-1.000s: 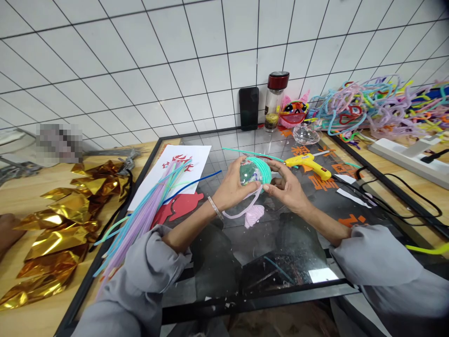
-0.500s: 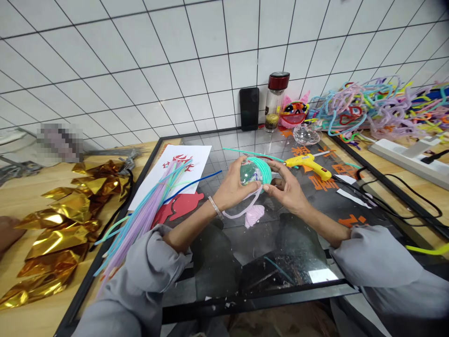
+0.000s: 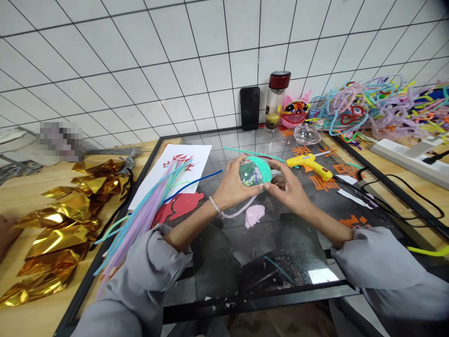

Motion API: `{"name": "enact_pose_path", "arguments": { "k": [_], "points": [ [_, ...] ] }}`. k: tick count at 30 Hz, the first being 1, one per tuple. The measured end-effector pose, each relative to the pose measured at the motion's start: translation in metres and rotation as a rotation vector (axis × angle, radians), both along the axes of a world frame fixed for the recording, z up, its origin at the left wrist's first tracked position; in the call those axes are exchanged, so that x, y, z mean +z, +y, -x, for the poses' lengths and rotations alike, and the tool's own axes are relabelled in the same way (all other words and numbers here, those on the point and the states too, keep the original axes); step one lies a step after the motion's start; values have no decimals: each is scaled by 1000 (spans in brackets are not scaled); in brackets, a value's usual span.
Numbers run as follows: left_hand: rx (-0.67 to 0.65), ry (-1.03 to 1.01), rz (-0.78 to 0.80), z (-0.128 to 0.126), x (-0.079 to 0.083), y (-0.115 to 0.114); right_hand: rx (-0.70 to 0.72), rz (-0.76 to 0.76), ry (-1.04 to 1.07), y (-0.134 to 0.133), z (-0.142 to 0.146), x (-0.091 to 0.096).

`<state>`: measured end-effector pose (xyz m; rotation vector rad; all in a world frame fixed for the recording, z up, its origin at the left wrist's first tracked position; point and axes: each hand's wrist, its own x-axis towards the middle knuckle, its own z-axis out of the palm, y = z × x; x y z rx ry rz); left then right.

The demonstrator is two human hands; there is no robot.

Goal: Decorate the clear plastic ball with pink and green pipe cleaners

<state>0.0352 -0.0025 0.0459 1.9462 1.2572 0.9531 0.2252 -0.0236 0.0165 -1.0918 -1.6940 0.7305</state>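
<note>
A clear ball [image 3: 249, 175], its right side wrapped in turns of mint-green pipe cleaner [image 3: 264, 167], is held up between both hands over the dark glass tabletop. My left hand [image 3: 232, 185] is closed round its left side, the thumb along the lower edge. My right hand [image 3: 288, 187] grips the green-wrapped side, with thumb and fingers bent against it. Both thumb tips nearly meet at the bottom of the ball. A lilac pipe cleaner [image 3: 242, 210] curves below my left hand; its upper end is hidden. Under the ball, a crumpled-looking lilac piece [image 3: 255, 216] lies on the glass.
A yellow glue gun [image 3: 310, 166] lies right of my hands, its cord running right. Left are a pipe cleaner bundle [image 3: 150, 213], white paper [image 3: 196, 159] and gold foil [image 3: 59, 229]. A phone [image 3: 249, 108] and a bottle [image 3: 275, 105] stand behind. Another person's hand [image 3: 7, 234] shows far left.
The ball has turned slightly, showing more of its clear side. Less of the lilac pipe cleaner shows below my hands. My right fingers have shifted a little on the green wrapping.
</note>
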Motion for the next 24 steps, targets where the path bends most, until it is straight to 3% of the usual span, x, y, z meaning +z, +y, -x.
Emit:
{"name": "enact_pose_path", "arguments": {
  "k": [6,14,24],
  "points": [
    [19,38,4,4,3,3,-85,-329,-208,-5,0,6],
    [1,-53,42,4,3,2,-127,-411,-190,-6,5,10],
    [28,-21,71,-1,6,-2,-141,-587,-303,-12,9,10]
  ]
}}
